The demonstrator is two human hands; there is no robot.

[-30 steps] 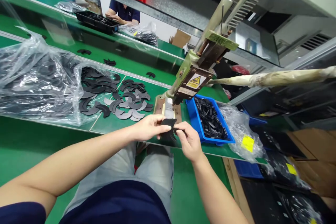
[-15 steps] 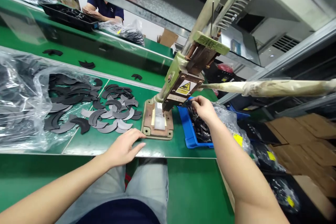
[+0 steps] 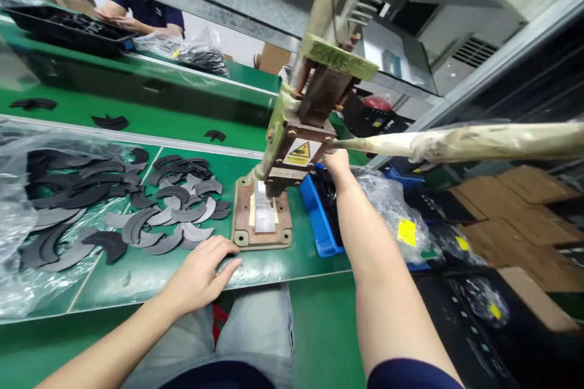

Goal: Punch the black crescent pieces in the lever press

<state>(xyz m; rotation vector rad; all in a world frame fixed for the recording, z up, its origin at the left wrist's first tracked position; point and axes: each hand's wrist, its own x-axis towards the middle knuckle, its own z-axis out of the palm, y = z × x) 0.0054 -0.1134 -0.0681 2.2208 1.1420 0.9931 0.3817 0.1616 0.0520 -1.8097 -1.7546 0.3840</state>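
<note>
My left hand (image 3: 201,273) lies flat on the green table (image 3: 137,279), fingers stretched out and empty, just in front of the brown base plate (image 3: 241,234) of a green hand press (image 3: 301,146). Left of it lies a loose pile of black crescent-shaped pieces (image 3: 173,206). My right hand (image 3: 336,164) reaches past the press head into a blue bin (image 3: 314,219) of small black parts. Its fingers are hidden behind the press and the wrapped lever (image 3: 456,141).
A clear plastic bag (image 3: 27,219) with more black crescents spreads over the table's left. Bags with yellow labels (image 3: 401,219) sit right of the bin, cardboard boxes (image 3: 524,194) beyond. At the far bench another person (image 3: 141,12) works by a black tray (image 3: 59,27).
A second ago both hands held a black piece in front of the press. Since then my left hand went down flat on the table and my right hand reached into the blue bin.
</note>
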